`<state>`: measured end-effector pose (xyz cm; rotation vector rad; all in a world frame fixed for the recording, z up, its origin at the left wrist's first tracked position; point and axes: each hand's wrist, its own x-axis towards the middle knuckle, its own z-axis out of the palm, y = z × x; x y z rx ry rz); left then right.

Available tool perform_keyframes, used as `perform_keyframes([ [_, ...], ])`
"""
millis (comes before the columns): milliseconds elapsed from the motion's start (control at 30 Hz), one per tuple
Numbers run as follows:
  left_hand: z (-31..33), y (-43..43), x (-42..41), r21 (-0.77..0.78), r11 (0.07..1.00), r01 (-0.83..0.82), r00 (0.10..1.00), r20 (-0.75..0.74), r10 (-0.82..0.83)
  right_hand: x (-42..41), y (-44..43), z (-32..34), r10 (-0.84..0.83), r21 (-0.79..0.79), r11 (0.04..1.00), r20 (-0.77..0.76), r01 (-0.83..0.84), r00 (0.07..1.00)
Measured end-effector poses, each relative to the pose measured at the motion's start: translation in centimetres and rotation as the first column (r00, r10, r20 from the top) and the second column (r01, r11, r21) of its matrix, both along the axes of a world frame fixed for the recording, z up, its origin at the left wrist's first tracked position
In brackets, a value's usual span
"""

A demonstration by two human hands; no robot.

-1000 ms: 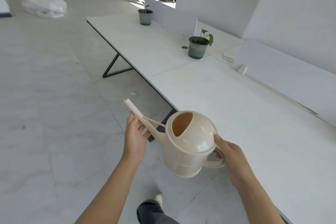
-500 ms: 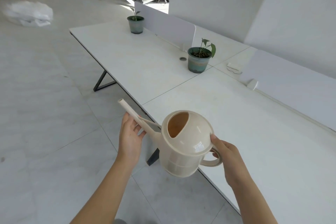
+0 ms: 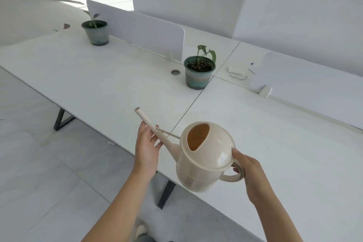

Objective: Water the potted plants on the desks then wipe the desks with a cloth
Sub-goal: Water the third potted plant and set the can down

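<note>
Watering is the step in hand, at the approach. The cream plastic watering can (image 3: pixel 204 157) hangs in the air over the near edge of the white counter (image 3: pixel 98 84). The right hand (image 3: pixel 249 169) has its grip curled round the loop handle. The left hand (image 3: pixel 147 147) has its grip spread, fingers steadying the long spout. Next, the spout probably needs carrying forward over the nearer green glazed potted plant (image 3: pixel 199 73) and tipping. Whether the can holds water is unclear.

Two potted plants (image 3: pixel 95 32) (image 3: pixel 199 73), one watering can (image 3: pixel 202 165), two hands (image 3: pixel 147 148) (image 3: pixel 249 171), two divider panels (image 3: pixel 141 31) (image 3: pixel 314 78)
</note>
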<state>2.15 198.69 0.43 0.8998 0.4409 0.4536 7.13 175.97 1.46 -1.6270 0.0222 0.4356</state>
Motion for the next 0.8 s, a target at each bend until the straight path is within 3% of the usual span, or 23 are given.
perform_keyframes([
  [200,0.7,5.9,6.5,0.033,0.983,0.179,0.984,0.013,-0.179,2.1,5.1,0.2,-0.142,-0.012,0.990,-0.041,0.142,0.989],
  [400,-0.7,7.3,11.6,0.008,0.975,0.224,0.974,-0.029,-0.224,5.2,7.1,0.6,-0.191,-0.094,0.978,-0.042,0.187,0.981],
  [800,-1.9,7.5,20.0,-0.029,0.940,0.339,0.932,-0.124,-0.340,9.1,8.5,0.8,-0.371,-0.102,0.927,-0.101,0.361,0.923],
])
